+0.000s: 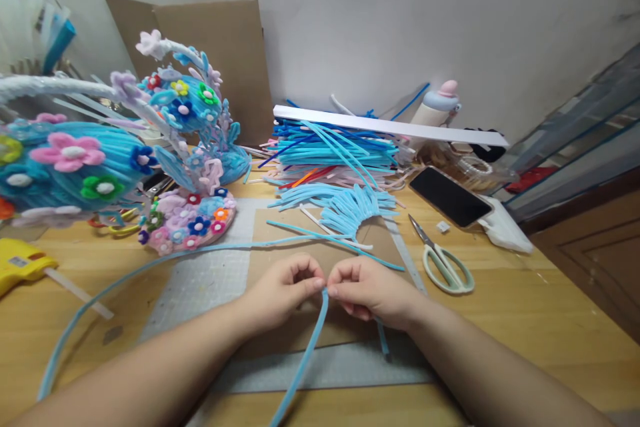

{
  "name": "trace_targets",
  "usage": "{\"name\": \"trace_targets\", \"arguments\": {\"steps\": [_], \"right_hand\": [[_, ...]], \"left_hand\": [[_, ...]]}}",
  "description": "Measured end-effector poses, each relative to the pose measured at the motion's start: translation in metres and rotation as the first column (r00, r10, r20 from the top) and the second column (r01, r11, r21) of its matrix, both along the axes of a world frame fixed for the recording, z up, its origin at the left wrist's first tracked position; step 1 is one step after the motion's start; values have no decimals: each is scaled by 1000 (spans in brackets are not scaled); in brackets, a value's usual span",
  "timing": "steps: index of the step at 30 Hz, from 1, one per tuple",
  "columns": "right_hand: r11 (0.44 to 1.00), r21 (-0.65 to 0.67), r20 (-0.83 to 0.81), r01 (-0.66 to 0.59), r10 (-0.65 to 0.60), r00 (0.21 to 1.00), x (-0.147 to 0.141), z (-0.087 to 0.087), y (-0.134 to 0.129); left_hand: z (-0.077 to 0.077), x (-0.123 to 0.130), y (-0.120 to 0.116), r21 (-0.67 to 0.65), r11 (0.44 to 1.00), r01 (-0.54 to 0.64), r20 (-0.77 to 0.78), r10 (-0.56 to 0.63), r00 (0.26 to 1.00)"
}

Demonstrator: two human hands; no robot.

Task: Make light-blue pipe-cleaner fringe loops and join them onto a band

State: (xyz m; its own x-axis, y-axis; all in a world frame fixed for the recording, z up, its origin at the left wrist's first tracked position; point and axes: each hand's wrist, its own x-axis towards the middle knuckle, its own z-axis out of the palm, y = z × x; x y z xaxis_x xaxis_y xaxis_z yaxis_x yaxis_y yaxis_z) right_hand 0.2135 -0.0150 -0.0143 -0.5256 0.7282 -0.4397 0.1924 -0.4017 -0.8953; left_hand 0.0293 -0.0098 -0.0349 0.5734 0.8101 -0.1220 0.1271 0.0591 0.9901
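Note:
Over the cardboard sheet (280,345), my left hand (295,283) and my right hand (373,290) meet fingertip to fingertip. Both pinch a light blue pipe cleaner (306,357), whose long end hangs toward the bottom edge. A short blue end (383,340) sticks out below my right hand. Just beyond the fingers lies a fan of looped light blue pipe cleaners (355,210). A long blue strand (145,270) curves from there to the lower left. Exactly how the fingertips grip the pipe cleaner is partly hidden.
Green-handled scissors (447,270) and a phone (450,197) lie on the right. Piled pipe cleaners (335,147) and a bottle (434,113) stand by the wall. Flower-covered ornaments (75,160) and a yellow glue gun (23,263) occupy the left. A grey cutting mat (200,300) lies underneath.

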Motion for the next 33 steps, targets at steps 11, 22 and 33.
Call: {"name": "trace_targets", "arguments": {"steps": [11,22,33], "right_hand": [[998,29,45,61,-62,997,-8,3,-5],[997,72,116,20,-28,993,3,8,0],[964,-222,-153,-146,114,982,8,5,1]], "left_hand": [[17,1,-15,561,825,58,-286,127,950],[13,0,-9,684,728,50,-249,169,954],[11,-3,-14,824,534,188,-321,169,932]]}}
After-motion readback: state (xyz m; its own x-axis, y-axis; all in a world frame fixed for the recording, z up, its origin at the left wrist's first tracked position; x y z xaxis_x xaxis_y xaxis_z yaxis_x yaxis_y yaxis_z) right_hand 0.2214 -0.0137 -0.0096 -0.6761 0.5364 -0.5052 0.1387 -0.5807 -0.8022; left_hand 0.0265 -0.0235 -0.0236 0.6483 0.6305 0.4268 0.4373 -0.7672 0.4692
